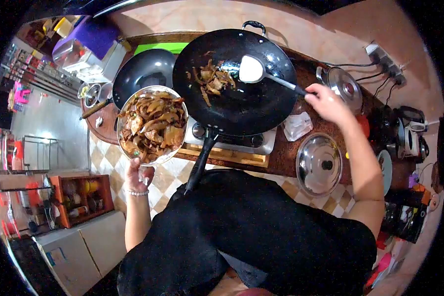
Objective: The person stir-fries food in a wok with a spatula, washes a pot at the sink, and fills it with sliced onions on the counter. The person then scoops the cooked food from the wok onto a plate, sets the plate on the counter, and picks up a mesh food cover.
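Observation:
My left hand [140, 173] grips the near rim of a white plate [186, 118] heaped with brown stir-fried slices [153, 126], held just left of the wok. In my right hand [327, 102] is the dark handle end of a metal spatula [251, 69]; its bright blade hangs over the inside of the black wok [246, 106]. A small pile of the same food [214, 81] lies in the wok, left of the blade. The wok sits on a gas stove [264, 143], and its black long handle [198, 165] points toward my body.
A second dark pan [145, 69] stands behind the plate. To the right are a domed steel lid [319, 165], a crumpled clear plastic bag [298, 126] and a lidded steel pot [343, 86]. Power cords run to a socket strip [387, 64] on the wall.

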### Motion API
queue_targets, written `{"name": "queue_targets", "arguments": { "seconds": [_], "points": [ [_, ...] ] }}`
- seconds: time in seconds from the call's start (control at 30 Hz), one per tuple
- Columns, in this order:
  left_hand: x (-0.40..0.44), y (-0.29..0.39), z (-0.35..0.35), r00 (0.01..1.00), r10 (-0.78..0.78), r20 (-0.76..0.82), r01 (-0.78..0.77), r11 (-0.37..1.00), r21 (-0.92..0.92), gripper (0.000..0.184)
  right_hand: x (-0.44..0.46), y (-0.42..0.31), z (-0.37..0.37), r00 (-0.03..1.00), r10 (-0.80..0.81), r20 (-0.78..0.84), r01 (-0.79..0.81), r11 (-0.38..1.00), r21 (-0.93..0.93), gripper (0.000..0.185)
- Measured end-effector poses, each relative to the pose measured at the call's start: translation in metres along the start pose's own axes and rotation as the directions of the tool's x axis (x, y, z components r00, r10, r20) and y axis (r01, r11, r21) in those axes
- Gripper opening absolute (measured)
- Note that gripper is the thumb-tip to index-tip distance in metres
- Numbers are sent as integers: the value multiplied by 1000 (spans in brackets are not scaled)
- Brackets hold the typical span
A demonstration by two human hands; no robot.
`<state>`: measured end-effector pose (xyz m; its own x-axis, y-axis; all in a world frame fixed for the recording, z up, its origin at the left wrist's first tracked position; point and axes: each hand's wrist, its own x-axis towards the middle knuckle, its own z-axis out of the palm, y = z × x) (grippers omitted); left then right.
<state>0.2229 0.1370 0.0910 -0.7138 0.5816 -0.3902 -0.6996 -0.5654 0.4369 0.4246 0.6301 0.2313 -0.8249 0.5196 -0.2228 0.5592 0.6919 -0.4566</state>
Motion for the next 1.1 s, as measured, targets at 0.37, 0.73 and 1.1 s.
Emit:
{"name": "queue_targets", "arguments": {
  "seconds": [0.37, 0.73, 1.1],
  "points": [
    [-27, -17, -21, 993, 42, -114, -40, 999, 20, 45, 111, -40, 8, 967, -74, 246, 114, 982, -153, 24],
    [-27, -26, -32, 987, 126, -101, -121, 991, 54, 46, 124, -162, 2, 826, -558, 80, 326, 356, -876, 12],
    [-23, -29, -41, 989, 100, -109, -98, 995, 19, 36, 116, -83, -58, 946, -235, 226, 325, 698, -638, 19]
  ]
}}
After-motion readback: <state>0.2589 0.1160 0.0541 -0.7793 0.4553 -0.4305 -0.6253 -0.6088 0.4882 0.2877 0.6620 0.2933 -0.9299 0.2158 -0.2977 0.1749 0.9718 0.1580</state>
